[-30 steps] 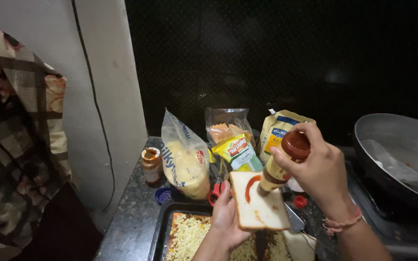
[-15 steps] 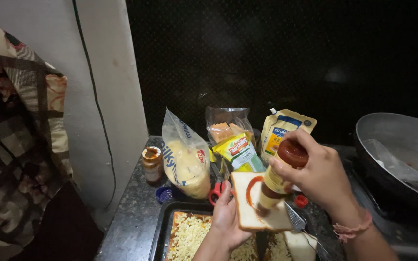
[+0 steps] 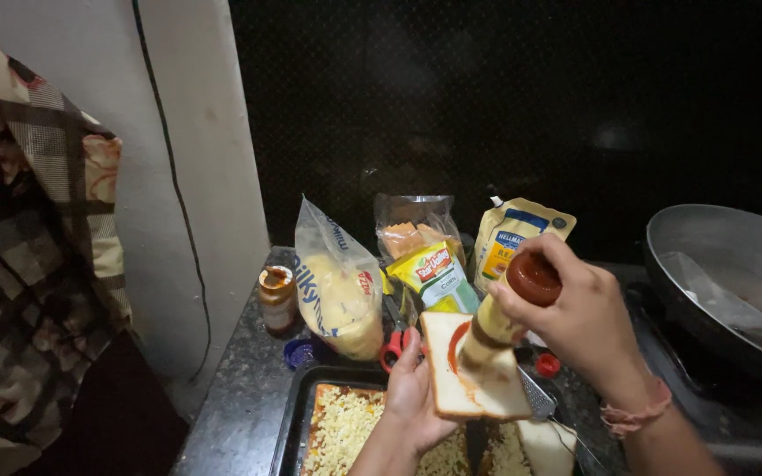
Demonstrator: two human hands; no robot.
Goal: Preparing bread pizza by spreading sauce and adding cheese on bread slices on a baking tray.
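1. Head view, looking down: the right hand (image 3: 584,322) is closed around a squeeze bottle (image 3: 500,322) with a dark red base, held upside down and tilted, its nozzle end down on a slice of white bread (image 3: 469,370).
2. The left hand (image 3: 412,401) grips the bread slice from its left edge and underside, fingers curled behind it, holding it tilted above the tray. A curved red streak of sauce (image 3: 457,339) shows on the bread beside the bottle.
3. A pink band (image 3: 635,414) sits on the right wrist.
4. Below the hands, near in the scene, a dark baking tray (image 3: 291,432) holds bread pieces covered with pale grated topping (image 3: 346,432).
5. Just right of the tray lies a metal utensil (image 3: 540,404), and a small red cap (image 3: 548,364) rests on the counter near it.
6. Left of the bread, red-handled scissors (image 3: 394,345) lie on the dark speckled counter (image 3: 231,414), close to a blue lid (image 3: 300,353).
7. Farther back stand a clear bag of sliced bread (image 3: 337,282), a small jar with an orange top (image 3: 276,295), a yellow packet (image 3: 434,273), a clear bag with orange contents (image 3: 412,231) and a pale spouted pouch (image 3: 518,238).
8. At far right a large metal pan (image 3: 734,282) sits on the stove.
9. At the left edge hangs a patterned cloth (image 3: 28,256) by a pale wall (image 3: 196,159).
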